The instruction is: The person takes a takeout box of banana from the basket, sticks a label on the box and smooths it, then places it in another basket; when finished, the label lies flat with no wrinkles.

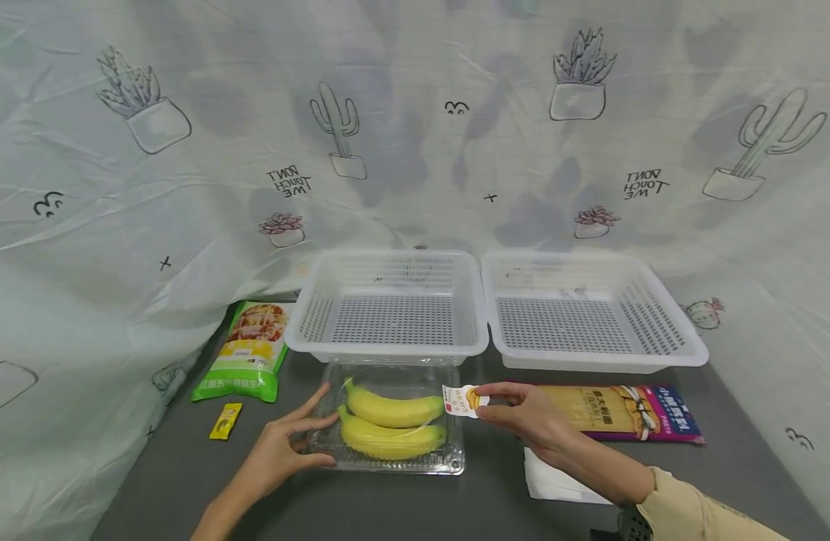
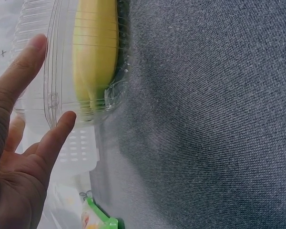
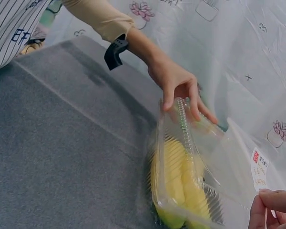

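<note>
Two bananas lie inside a closed clear plastic box. My left hand rests against the box's left side, fingers spread; the left wrist view shows the fingertips of that hand at the box. Between thumb and forefinger my right hand pinches a small white label with a banana picture, held by the box's right edge. The right wrist view has the label above my right fingers, and the box beside them.
Two white baskets stand behind the box. At the left lie a green food bag and a small yellow packet. Right of the box are a pasta pack and a white sheet, partly under my right arm.
</note>
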A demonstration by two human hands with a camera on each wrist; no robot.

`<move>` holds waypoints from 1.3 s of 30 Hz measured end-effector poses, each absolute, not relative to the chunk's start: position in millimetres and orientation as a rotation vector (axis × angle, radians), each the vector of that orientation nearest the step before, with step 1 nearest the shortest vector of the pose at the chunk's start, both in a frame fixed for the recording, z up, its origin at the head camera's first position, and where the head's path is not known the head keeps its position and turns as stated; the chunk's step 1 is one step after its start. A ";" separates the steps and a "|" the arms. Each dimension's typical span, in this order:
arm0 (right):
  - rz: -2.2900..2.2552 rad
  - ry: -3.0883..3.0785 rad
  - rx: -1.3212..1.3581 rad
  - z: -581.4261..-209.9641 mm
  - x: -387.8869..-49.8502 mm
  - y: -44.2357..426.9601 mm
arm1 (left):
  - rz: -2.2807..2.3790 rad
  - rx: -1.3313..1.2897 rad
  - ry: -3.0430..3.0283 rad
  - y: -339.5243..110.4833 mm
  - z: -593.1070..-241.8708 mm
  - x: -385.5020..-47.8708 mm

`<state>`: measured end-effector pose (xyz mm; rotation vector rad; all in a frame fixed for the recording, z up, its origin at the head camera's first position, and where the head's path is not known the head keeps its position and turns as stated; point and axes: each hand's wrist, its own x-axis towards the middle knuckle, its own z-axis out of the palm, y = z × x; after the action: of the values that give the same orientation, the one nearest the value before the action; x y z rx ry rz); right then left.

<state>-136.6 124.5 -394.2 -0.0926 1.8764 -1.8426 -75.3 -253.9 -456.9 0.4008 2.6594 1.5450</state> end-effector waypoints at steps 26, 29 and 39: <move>-1.787 1.860 -0.320 -396.0 -159.0 68.7 | 1.529 0.377 2.671 -253.7 -458.9 -75.5; -1.756 1.865 -0.349 -397.6 -164.2 65.2 | 1.528 0.365 2.677 -253.5 -459.0 -75.9; -1.602 1.827 -0.579 -408.1 -189.8 60.6 | 1.539 0.369 2.683 -253.4 -459.7 -75.2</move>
<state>-189.8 60.6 -408.1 -0.5790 1.8274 -1.6019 -75.2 -253.4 -459.7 0.3690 2.6830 1.5394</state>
